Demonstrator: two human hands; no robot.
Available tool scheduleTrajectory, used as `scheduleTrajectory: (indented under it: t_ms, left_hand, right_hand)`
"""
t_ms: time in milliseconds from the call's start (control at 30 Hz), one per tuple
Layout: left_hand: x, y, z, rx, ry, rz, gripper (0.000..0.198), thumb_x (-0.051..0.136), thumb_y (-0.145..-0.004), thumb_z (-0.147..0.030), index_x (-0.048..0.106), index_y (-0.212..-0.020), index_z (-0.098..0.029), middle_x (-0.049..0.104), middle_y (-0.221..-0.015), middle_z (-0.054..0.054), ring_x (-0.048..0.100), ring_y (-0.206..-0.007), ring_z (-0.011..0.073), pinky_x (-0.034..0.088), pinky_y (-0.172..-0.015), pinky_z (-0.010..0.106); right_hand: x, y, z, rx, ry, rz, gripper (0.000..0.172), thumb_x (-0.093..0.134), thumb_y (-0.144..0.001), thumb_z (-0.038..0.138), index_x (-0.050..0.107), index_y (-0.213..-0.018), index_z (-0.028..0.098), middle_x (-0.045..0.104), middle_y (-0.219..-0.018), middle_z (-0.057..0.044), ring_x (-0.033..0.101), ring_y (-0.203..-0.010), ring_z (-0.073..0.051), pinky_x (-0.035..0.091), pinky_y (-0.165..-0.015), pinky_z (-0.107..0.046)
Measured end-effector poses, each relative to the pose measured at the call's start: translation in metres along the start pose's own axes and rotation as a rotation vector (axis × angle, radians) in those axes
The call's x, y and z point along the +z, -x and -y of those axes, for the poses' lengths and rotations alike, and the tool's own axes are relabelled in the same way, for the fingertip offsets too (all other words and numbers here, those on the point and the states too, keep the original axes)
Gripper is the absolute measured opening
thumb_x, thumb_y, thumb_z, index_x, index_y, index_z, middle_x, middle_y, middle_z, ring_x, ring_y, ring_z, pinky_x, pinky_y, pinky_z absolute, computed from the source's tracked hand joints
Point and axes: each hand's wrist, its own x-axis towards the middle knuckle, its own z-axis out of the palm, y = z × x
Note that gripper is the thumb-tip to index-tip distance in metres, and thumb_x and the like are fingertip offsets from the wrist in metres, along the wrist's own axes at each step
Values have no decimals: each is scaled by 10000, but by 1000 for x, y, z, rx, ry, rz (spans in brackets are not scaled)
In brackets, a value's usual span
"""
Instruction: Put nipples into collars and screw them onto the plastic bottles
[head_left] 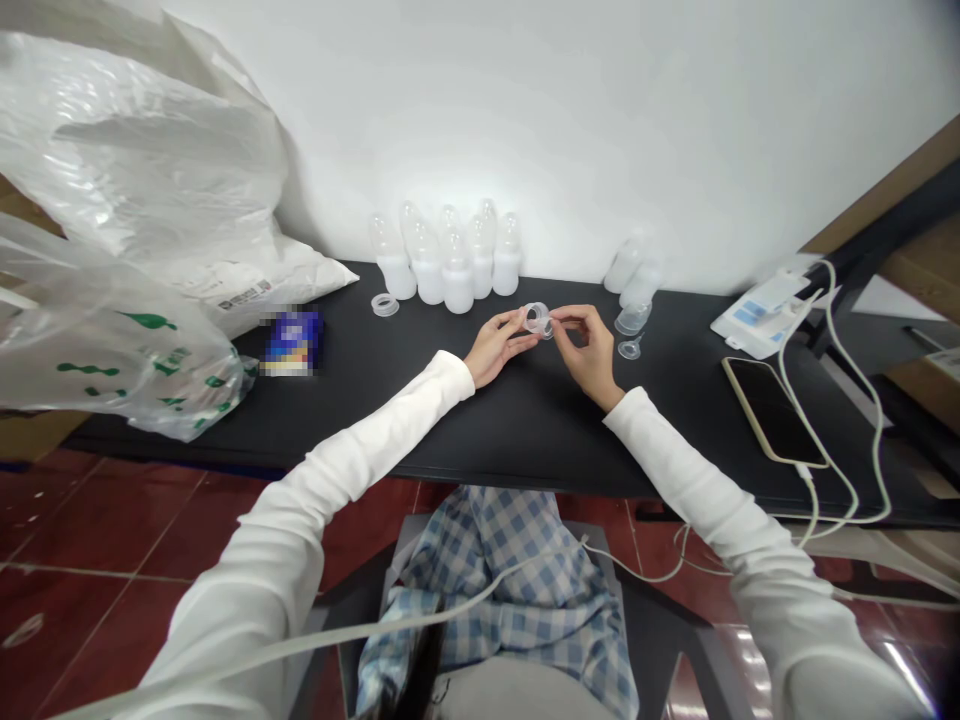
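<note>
Between my left hand and my right hand, a small clear plastic ring is pinched by the fingertips of both, and part of it is hidden by them. Just past my right hand lie a translucent plastic cup-like piece and a small clear disc-shaped part. Farther left on the black table, a similar clear ring lies flat. Several white baby bottles with translucent tops stand in a group against the wall.
Large plastic bags bulge over the table's left end, beside a blurred blue packet. A phone, white cables and a white package lie at the right. The table's front edge runs above a red tiled floor.
</note>
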Motion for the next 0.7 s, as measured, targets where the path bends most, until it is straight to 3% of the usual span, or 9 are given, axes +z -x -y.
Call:
scheduleTrajectory:
  t_ms: [167, 400, 700]
  left_hand:
    - [0, 3, 0, -9, -21, 27, 278, 717, -919, -410, 732, -1012, -149, 783, -1061, 104, 738, -1045, 200, 523, -1088, 385]
    - [3, 5, 1, -54, -23, 45, 252, 750, -896, -383, 689, -927, -140, 787, -951, 88, 760, -937, 186, 533, -1079, 390]
    - [8, 10, 0, -46, -35, 79, 241, 744, -900, -347, 596, -835, -169, 774, -896, 45, 760, -933, 174, 536, -1071, 410]
  right_hand:
    - [-2, -1, 0, 33, 88, 10, 155, 622, -954, 377, 634, -999, 229, 724, -1000, -44, 683, -865, -170, 586, -779, -352]
    - [-1, 0, 2, -10, 275, -4, 116, 623, -960, 366, 632, -965, 251, 677, -902, -26, 559, -787, -176, 524, -756, -358]
    - [2, 0, -11, 70, 240, -20, 244, 667, -913, 388, 583, -1082, 233, 612, -1004, -40, 548, -819, -164, 498, -715, -331]
